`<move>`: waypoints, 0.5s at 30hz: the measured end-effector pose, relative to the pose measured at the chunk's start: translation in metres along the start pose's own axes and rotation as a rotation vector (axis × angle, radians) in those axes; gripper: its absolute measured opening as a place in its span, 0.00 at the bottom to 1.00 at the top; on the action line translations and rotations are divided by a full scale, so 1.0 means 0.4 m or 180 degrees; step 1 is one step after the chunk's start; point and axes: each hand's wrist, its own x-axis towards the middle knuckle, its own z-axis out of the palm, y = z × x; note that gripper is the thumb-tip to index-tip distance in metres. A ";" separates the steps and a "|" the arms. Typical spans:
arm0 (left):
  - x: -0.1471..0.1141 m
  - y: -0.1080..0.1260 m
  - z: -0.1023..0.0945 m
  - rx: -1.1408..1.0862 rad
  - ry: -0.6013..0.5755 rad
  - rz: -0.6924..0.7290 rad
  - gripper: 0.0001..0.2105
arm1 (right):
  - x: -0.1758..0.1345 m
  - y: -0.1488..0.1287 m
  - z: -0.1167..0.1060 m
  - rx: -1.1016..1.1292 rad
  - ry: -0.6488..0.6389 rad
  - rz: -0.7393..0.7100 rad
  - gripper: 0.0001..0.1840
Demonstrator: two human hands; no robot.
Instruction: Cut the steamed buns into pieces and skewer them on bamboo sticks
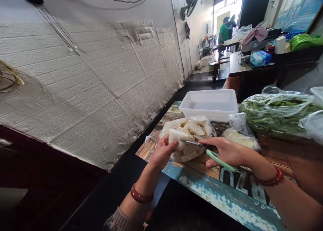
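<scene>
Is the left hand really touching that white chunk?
Touching. The head view shows the left hand holding the white chunk, thumb against its near side.

From my head, the one camera looks forward and down, close over my left grip (163, 151) and right grip (222, 153), along the wall (88, 79) at left toward a far doorway (219, 13), upper right.
</scene>
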 end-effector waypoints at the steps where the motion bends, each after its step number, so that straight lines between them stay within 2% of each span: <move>1: 0.000 0.000 0.000 0.0012 -0.0010 0.0000 0.24 | 0.000 0.000 0.000 0.0008 0.0008 0.0000 0.41; 9: -0.006 0.008 0.011 0.0163 -0.0079 -0.0104 0.25 | 0.000 -0.007 -0.002 0.0006 -0.0064 -0.0025 0.44; 15: -0.006 0.007 0.007 0.0124 -0.0036 -0.0107 0.23 | 0.001 -0.015 -0.005 0.0175 -0.0009 0.0081 0.32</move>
